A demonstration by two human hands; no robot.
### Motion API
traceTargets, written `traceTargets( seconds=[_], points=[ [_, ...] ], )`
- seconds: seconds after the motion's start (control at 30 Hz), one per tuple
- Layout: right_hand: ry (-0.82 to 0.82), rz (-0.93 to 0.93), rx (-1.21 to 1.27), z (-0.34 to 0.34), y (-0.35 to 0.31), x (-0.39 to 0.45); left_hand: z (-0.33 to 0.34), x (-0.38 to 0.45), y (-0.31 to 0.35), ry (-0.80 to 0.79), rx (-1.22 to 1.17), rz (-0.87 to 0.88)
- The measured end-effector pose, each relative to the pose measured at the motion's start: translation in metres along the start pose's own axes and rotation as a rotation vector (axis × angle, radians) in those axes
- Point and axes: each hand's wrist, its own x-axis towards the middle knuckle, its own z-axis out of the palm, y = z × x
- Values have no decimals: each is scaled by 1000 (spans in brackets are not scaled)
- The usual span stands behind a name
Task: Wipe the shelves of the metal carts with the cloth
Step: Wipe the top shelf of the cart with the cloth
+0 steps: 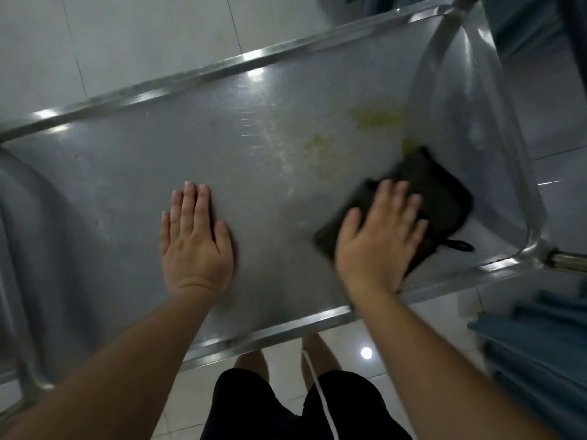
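Observation:
The top shelf of a stainless-steel cart [133,173] fills the view, with a raised rim all round. Yellowish smears [374,117] mark its far right part. A folded black cloth [435,195] lies on the shelf near the right end, blurred by motion. My right hand [381,233] presses flat on the cloth, fingers spread over its near half. My left hand [193,239] rests palm-down on the bare metal to the left, holding nothing.
A curved metal handle [451,55] rises at the cart's right end, and another tube frame [22,198] stands at the left. Blue folded fabric [540,338] sits low on the right. White tiled floor [158,42] surrounds the cart.

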Motion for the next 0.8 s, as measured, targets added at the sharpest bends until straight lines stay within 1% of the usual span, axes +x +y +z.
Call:
traceTargets(
  seconds=[0.07, 0.13, 0.23, 0.3, 0.33, 0.4, 0.43, 0.5, 0.57, 0.6, 0.67, 0.7, 0.73, 0.77, 0.8],
  points=[
    [-69, -287, -40, 13, -31, -27, 1, -1, -1, 5, 3, -1],
    [-147, -596, -68, 21, -49, -35, 1, -1, -1, 10, 9, -2],
    [-239, -1024, -132, 20, -54, -5, 2, -1, -1, 0, 26, 0],
    [-270, -1189, -172, 14, -50, 30, 2, 0, -2, -2, 18, 0],
    [-266, -1214, -175, 10, -48, 49, 2, 0, -2, 4, 11, -2],
    [-256, -1149, -168, 2, -39, 91, 3, 1, -2, 15, 1, -5],
    [-249, -1080, -173, -3, -32, 115, 3, 1, -3, 17, 2, -8],
    [-211, -879, -198, -15, -6, 163, 2, 1, -2, 9, 7, -9],
    [-117, -592, -177, -27, 23, 198, 1, 1, -1, -2, 10, -10],
    [-74, -411, -150, -31, 32, 204, 1, 1, -1, -5, 13, -11],
    [-17, -48, -94, -31, 27, 196, -1, 0, 0, -9, 21, -10],
    [3, 77, -68, -27, 16, 184, -1, 0, 0, -10, 24, -10],
    [12, 147, -41, -23, 1, 168, -2, 0, 0, -7, 23, -11],
    [10, 159, -15, -18, -15, 151, -2, 0, 0, 1, 22, -12],
    [4, 123, -3, -12, -32, 131, -2, 0, 0, 8, 24, -11]
  ],
)
